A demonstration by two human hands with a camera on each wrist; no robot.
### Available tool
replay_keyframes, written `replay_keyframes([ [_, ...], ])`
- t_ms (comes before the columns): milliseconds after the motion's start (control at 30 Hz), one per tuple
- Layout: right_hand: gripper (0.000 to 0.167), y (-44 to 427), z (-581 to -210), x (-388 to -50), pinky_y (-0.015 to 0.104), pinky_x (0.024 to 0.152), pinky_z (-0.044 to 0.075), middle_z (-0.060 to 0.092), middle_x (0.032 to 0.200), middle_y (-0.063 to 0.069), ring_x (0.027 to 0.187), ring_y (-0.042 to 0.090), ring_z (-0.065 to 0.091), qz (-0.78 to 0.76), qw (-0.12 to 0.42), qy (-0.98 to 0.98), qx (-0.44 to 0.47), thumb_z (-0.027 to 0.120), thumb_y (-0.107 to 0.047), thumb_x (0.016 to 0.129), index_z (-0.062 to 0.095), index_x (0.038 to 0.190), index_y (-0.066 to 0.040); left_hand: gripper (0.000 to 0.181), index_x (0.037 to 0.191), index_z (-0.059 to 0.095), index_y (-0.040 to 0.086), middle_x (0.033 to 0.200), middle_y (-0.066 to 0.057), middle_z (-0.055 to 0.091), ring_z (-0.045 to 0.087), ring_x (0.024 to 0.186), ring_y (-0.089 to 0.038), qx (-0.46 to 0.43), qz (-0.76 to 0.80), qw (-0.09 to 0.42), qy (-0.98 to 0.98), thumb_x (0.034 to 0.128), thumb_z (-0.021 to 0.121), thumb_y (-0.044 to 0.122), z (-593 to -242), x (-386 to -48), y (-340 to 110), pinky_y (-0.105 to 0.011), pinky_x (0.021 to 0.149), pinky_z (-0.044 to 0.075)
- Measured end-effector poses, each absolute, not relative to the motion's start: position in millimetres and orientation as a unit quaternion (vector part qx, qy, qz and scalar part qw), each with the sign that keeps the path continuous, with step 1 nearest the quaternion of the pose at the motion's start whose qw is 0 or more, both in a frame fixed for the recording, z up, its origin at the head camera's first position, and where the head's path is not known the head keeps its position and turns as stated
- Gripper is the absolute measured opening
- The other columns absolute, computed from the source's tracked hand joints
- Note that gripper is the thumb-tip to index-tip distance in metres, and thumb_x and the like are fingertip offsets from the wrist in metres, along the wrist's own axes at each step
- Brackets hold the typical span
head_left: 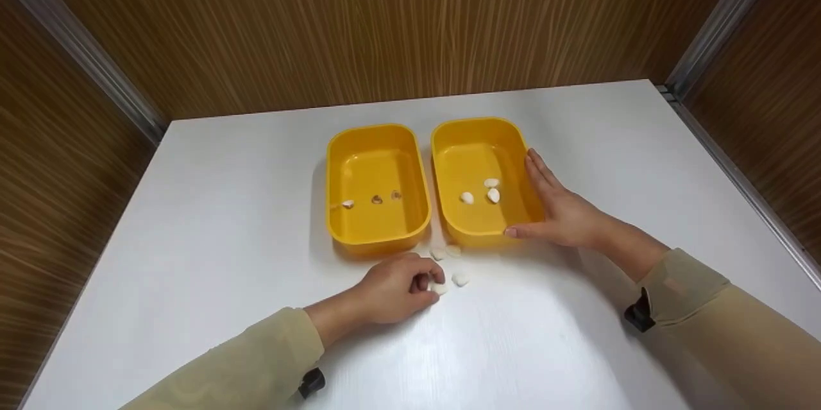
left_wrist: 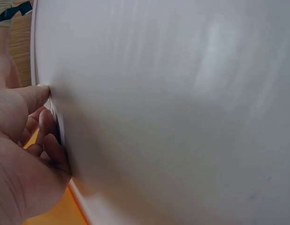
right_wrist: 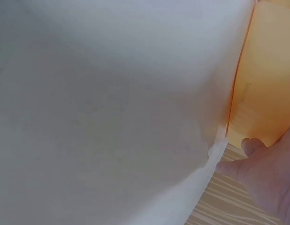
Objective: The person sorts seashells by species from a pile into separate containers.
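Above the table in the head view, my left hand pinches a small white shell between thumb and curled fingers. Close by lie another white shell and two pale ones near the bins' front edges. My right hand rests against the right yellow bin, fingers extended along its outer side and thumb at the front rim. Inside that bin are three white shells. The left yellow bin holds two brownish shells and a whitish one. In the left wrist view the pinched shell is mostly hidden.
Both bins stand side by side on a white table, a narrow gap between them. Wood-grain panels enclose the back and sides, with metal strips at the corners.
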State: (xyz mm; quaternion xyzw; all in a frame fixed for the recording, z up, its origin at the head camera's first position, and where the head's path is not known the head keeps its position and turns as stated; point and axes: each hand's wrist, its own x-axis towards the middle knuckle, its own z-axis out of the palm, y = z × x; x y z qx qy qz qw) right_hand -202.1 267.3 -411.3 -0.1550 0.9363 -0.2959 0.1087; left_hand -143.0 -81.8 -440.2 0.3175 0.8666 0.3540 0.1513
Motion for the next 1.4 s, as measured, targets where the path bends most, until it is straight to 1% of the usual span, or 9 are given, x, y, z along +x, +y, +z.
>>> replay_keyframes([
  [167, 0.136, 267.7, -411.5, -202.2, 0.062, 0.125, 0.017, -0.025, 0.173, -0.011, 0.163, 0.035, 0.001, -0.295, 0.113, 0.936, -0.157, 0.080, -0.069, 0.084, -0.013, 0.169, -0.017, 0.012, 0.106, 0.072, 0.015, 0.086, 0.004, 0.057, 0.051, 0.078, -0.007, 0.325, 0.343, 0.153, 0.868, 0.0950, 0.076, 0.013, -438.7, -143.4, -81.6, -0.025, 0.075, 0.044],
  [367, 0.137, 268.0, -411.5, -203.0, 0.064, 0.125, 0.018, -0.025, 0.173, -0.010, 0.162, 0.038, 0.003, -0.297, 0.114, 0.935, -0.157, 0.080, -0.068, 0.084, -0.014, 0.169, -0.018, 0.011, 0.105, 0.070, 0.015, 0.087, 0.003, 0.057, 0.051, 0.080, -0.008, 0.328, 0.340, 0.155, 0.868, 0.0952, 0.075, 0.012, -437.5, -143.1, -81.1, -0.026, 0.077, 0.043],
  [633, 0.137, 268.1, -411.2, -203.1, 0.064, 0.124, 0.019, -0.023, 0.175, -0.005, 0.162, 0.040, 0.006, -0.299, 0.109, 0.935, -0.159, 0.081, -0.067, 0.084, -0.014, 0.169, -0.018, 0.014, 0.107, 0.067, 0.016, 0.098, 0.002, 0.057, 0.053, 0.088, -0.012, 0.315, 0.349, 0.160, 0.868, 0.0965, 0.075, 0.013, -436.5, -140.5, -81.7, -0.027, 0.082, 0.046],
  [867, 0.137, 267.5, -412.2, -203.5, 0.065, 0.124, 0.020, -0.024, 0.174, -0.011, 0.162, 0.041, 0.007, -0.299, 0.111, 0.935, -0.153, 0.080, -0.069, 0.083, -0.014, 0.169, -0.020, 0.015, 0.110, 0.067, 0.016, 0.105, 0.000, 0.056, 0.054, 0.090, -0.015, 0.311, 0.372, 0.174, 0.857, 0.0974, 0.075, 0.014, -435.0, -139.0, -84.7, -0.028, 0.084, 0.046],
  [1000, 0.137, 267.4, -412.3, -203.7, 0.063, 0.125, 0.018, -0.024, 0.174, -0.008, 0.162, 0.038, 0.004, -0.297, 0.108, 0.935, -0.160, 0.081, -0.068, 0.084, -0.014, 0.169, -0.017, 0.014, 0.112, 0.066, 0.014, 0.104, 0.000, 0.057, 0.054, 0.089, -0.016, 0.315, 0.384, 0.186, 0.848, 0.0993, 0.073, 0.013, -434.4, -140.5, -86.7, -0.027, 0.082, 0.046],
  [1100, 0.137, 267.5, -412.3, -203.6, 0.062, 0.125, 0.018, -0.023, 0.175, -0.006, 0.162, 0.039, 0.005, -0.294, 0.103, 0.936, -0.166, 0.081, -0.067, 0.084, -0.013, 0.169, -0.014, 0.013, 0.112, 0.065, 0.014, 0.103, 0.001, 0.058, 0.054, 0.089, -0.015, 0.312, 0.396, 0.195, 0.842, 0.1007, 0.070, 0.011, -432.1, -141.6, -88.3, -0.027, 0.081, 0.047],
  [1200, 0.136, 267.4, -411.9, -203.3, 0.062, 0.125, 0.019, -0.022, 0.175, -0.006, 0.162, 0.040, 0.007, -0.292, 0.101, 0.937, -0.164, 0.081, -0.066, 0.085, -0.011, 0.169, -0.014, 0.013, 0.113, 0.064, 0.015, 0.104, 0.003, 0.058, 0.055, 0.092, -0.013, 0.305, 0.403, 0.204, 0.839, 0.1015, 0.069, 0.011, -427.8, -141.8, -89.1, -0.026, 0.083, 0.049],
  [1400, 0.135, 267.3, -410.9, -202.5, 0.062, 0.125, 0.019, -0.021, 0.176, -0.003, 0.161, 0.041, 0.007, -0.291, 0.104, 0.938, -0.158, 0.080, -0.067, 0.085, -0.011, 0.169, -0.015, 0.013, 0.113, 0.065, 0.014, 0.107, 0.004, 0.060, 0.059, 0.096, -0.013, 0.316, 0.409, 0.206, 0.831, 0.1016, 0.070, 0.010, -416.5, -138.4, -87.6, -0.026, 0.083, 0.052],
])
